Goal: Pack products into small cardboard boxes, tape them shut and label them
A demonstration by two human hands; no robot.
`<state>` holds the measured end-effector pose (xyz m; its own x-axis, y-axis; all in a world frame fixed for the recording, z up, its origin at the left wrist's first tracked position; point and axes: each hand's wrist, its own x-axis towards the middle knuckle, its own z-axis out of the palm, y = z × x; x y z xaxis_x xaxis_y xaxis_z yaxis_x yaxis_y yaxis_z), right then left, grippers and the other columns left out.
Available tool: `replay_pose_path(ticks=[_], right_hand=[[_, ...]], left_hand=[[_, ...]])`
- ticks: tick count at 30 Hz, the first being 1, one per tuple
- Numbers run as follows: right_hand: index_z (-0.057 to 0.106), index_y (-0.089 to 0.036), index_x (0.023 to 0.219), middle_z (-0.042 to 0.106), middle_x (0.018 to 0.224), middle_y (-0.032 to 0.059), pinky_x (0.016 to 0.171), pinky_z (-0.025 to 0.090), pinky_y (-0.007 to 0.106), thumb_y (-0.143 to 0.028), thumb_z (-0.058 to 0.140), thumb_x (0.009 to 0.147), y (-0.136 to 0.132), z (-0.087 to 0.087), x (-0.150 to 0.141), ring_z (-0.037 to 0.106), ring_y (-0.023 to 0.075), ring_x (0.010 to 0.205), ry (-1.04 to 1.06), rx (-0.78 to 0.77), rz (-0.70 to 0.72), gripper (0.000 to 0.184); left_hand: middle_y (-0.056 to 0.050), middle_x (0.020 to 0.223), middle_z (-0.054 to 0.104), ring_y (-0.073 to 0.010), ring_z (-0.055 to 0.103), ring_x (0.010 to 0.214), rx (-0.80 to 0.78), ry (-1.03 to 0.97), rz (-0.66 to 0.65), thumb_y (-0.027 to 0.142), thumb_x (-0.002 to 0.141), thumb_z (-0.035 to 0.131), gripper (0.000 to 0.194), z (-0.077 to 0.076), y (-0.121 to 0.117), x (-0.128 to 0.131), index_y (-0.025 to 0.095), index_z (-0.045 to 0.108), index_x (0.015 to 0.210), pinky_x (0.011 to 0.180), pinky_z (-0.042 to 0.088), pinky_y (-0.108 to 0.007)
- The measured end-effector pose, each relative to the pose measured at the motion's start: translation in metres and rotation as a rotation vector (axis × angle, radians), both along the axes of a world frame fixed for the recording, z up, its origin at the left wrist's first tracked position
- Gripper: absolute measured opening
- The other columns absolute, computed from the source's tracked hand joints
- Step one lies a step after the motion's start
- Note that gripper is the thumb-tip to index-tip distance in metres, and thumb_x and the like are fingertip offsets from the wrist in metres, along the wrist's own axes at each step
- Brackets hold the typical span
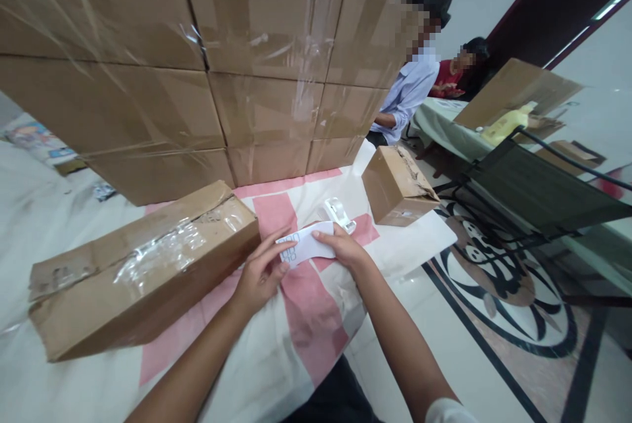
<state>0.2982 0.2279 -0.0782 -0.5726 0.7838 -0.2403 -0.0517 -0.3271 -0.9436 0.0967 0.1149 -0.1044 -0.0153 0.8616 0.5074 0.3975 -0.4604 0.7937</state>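
A small white paper sheet (311,247) with rows of blue-grey outlined shapes at its left end is held between my two hands. My left hand (260,273) pinches its left end, thumb below and fingers along the top. At the other end my right hand (345,247) grips the sheet with the thumb on its face. Just behind the paper lies a white plastic object (337,212), perhaps a tape dispenser; the sheet and my right hand partly cover it. The pink and white cloth (316,318) spreads beneath.
A wall of taped cardboard boxes (266,107) stands ahead. One long carton (148,272) lies at left, a smaller carton (399,186) at right. Beyond are a person in a light shirt (412,87), a person in red (447,81) and a dark folding chair (548,179).
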Motion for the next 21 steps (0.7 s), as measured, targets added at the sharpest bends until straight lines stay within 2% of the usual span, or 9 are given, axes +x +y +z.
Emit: replay_pose_path(ticks=[3,6,9,10,12,14,16,18,21], right_hand=[[0.073,-0.015,0.11,0.074,0.093,0.0063,0.075,0.052,0.028,-0.055,0.08,0.076,0.001,0.0,0.002,0.066,0.0181,0.081,-0.079,0.115,0.088,0.053],[0.056,-0.019,0.142,0.066,0.132,0.0131,0.094,0.052,0.036,-0.051,0.07,0.086,0.0,-0.001,0.0,0.065,0.0252,0.114,-0.18,0.46,0.01,0.066],[0.034,-0.023,0.158,0.037,0.163,0.0143,0.116,0.039,0.046,-0.041,0.059,0.094,-0.005,0.0,-0.004,0.039,0.0283,0.148,-0.349,0.942,-0.17,0.071],[0.035,-0.023,0.157,0.033,0.165,0.0134,0.12,0.034,0.049,-0.037,0.055,0.096,-0.007,0.001,-0.006,0.032,0.0279,0.152,-0.412,1.07,-0.179,0.066],[0.045,-0.023,0.152,0.037,0.164,0.0112,0.125,0.024,0.053,-0.031,0.049,0.1,-0.011,0.001,-0.012,0.025,0.0269,0.156,-0.537,1.24,-0.077,0.054],[0.051,-0.023,0.148,0.041,0.162,0.01,0.126,0.018,0.056,-0.03,0.046,0.102,-0.015,0.0,-0.017,0.022,0.0277,0.157,-0.656,1.293,0.108,0.047],[0.051,-0.021,0.149,0.04,0.163,0.0105,0.126,0.017,0.059,-0.032,0.046,0.103,-0.016,-0.005,-0.022,0.021,0.0305,0.157,-0.777,1.259,0.26,0.048],[0.047,-0.021,0.152,0.036,0.165,0.0108,0.125,0.018,0.06,-0.035,0.046,0.104,-0.015,-0.009,-0.025,0.022,0.0328,0.157,-0.864,1.21,0.331,0.05],[0.043,-0.022,0.155,0.032,0.166,0.0099,0.125,0.02,0.06,-0.038,0.046,0.104,-0.008,-0.014,-0.029,0.022,0.0344,0.156,-0.945,1.186,0.338,0.053]], left_hand=[[-0.013,0.126,0.07,-0.0257,0.067,0.116,-0.001,-0.096,0.012,0.042,0.099,0.054,0.034,0.0,0.002,-0.001,0.022,0.073,0.119,0.098,0.056,-0.04],[-0.012,0.126,0.07,-0.0249,0.067,0.117,-0.083,-0.159,0.114,0.041,0.099,0.055,0.033,-0.002,0.005,0.0,0.021,0.074,0.117,0.096,0.058,-0.038],[-0.013,0.136,0.065,-0.0251,0.063,0.124,-0.155,-0.136,0.169,0.042,0.098,0.056,0.037,-0.005,0.01,0.004,0.021,0.07,0.124,0.1,0.056,-0.039],[-0.013,0.14,0.062,-0.0256,0.061,0.128,-0.166,-0.097,0.175,0.043,0.098,0.056,0.039,-0.005,0.011,0.005,0.021,0.068,0.128,0.104,0.054,-0.041],[-0.015,0.15,0.054,-0.0276,0.054,0.138,-0.179,-0.001,0.186,0.044,0.098,0.056,0.043,-0.005,0.012,0.008,0.02,0.064,0.133,0.113,0.047,-0.045],[-0.016,0.159,0.044,-0.0302,0.043,0.147,-0.185,0.085,0.202,0.044,0.098,0.054,0.048,-0.004,0.011,0.011,0.02,0.06,0.139,0.119,0.04,-0.049],[-0.016,0.165,0.033,-0.0321,0.035,0.151,-0.181,0.148,0.217,0.044,0.099,0.053,0.051,-0.003,0.008,0.013,0.021,0.055,0.145,0.121,0.037,-0.05],[-0.015,0.167,0.027,-0.0333,0.028,0.154,-0.153,0.2,0.217,0.042,0.099,0.053,0.053,-0.003,0.006,0.015,0.023,0.051,0.148,0.121,0.036,-0.052],[-0.016,0.167,0.028,-0.0343,0.021,0.156,-0.1,0.27,0.186,0.039,0.1,0.052,0.054,-0.004,0.004,0.016,0.02,0.049,0.15,0.122,0.033,-0.056]])
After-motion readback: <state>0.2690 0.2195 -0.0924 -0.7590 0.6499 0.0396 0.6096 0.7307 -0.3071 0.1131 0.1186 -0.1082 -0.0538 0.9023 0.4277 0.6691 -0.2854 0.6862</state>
